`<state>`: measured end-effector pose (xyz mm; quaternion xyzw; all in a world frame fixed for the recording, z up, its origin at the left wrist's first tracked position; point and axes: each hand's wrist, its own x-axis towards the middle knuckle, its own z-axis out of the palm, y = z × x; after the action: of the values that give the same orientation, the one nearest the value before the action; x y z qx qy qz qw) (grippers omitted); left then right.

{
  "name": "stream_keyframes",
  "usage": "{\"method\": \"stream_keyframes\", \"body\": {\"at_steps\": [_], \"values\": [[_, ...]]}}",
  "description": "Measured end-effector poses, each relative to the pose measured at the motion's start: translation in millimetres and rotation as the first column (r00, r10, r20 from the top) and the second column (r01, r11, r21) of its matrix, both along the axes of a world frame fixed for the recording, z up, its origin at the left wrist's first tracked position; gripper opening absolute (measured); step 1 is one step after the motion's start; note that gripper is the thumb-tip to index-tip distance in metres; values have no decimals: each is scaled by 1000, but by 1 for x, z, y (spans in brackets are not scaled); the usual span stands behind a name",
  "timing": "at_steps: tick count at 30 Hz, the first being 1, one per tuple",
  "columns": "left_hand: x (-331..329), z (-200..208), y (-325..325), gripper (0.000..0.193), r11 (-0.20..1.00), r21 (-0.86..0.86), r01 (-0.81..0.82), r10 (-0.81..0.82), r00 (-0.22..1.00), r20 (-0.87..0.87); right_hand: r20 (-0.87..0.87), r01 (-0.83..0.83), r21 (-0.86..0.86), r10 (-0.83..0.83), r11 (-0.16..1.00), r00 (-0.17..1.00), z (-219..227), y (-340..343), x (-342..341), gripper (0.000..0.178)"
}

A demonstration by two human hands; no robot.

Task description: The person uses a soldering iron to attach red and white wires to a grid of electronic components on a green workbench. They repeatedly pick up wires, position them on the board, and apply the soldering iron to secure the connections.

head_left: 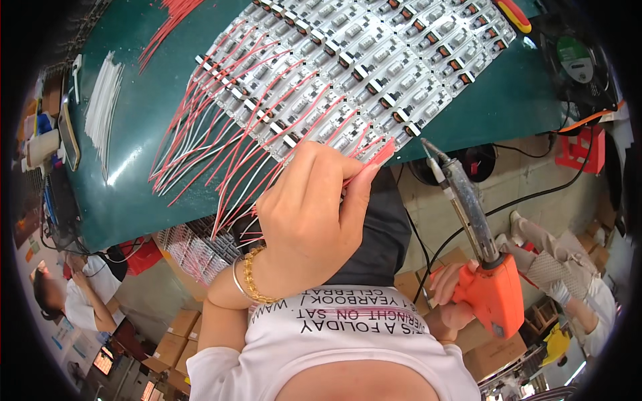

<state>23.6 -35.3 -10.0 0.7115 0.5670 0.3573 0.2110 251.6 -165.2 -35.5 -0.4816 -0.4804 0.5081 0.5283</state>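
My left hand (311, 207) is pinched on several red wires (381, 155), whose ends point toward the near right corner of the circuit board panel (414, 83). That silvery panel carries rows of small boards with components. Red and white wires (231, 150) trail off its left edge toward the table's front. My right hand (455, 294) grips an orange soldering gun (495, 294), its fingers wrapped round the handle. The gun's metal barrel points up and left; its tip (424, 142) is near the panel's right corner, and I cannot tell whether it touches.
On the green table (140, 200) lie a bundle of white wires (103, 110) and more red wires (167, 27). A black fan (578, 67) stands at the right, near a red-and-yellow handle (513, 15). Black cables (535, 194) hang at the right. Two people work nearby, with cardboard boxes (174, 341) about.
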Motion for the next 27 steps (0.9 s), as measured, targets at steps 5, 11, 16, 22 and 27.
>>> {"method": "stream_keyframes", "body": {"at_steps": [5, 11, 16, 22, 27], "values": [[6, -6, 3, 18, 997, 77, 0, 2, 999, -37, 224, 11, -89, 9, 996, 974, -1, -18, 12, 69], [6, -7, 1, 19, 996, 86, -8, 13, 998, -61, 421, 110, -272, 15, 956, 907, 9, -15, 5, 50], [10, -11, 1, 18, 987, 161, 1, 17, 994, -106, 459, 195, -254, -59, 947, 886, 5, -28, 4, 49], [7, -17, 1, 17, 971, 241, 9, 27, 989, -148, 469, 153, -77, -100, 985, 877, -11, -37, 12, 61], [6, -19, 0, 17, 964, 264, 24, 21, 986, -167, 271, 84, -110, -51, 990, 961, 2, -18, 3, 60]]}}
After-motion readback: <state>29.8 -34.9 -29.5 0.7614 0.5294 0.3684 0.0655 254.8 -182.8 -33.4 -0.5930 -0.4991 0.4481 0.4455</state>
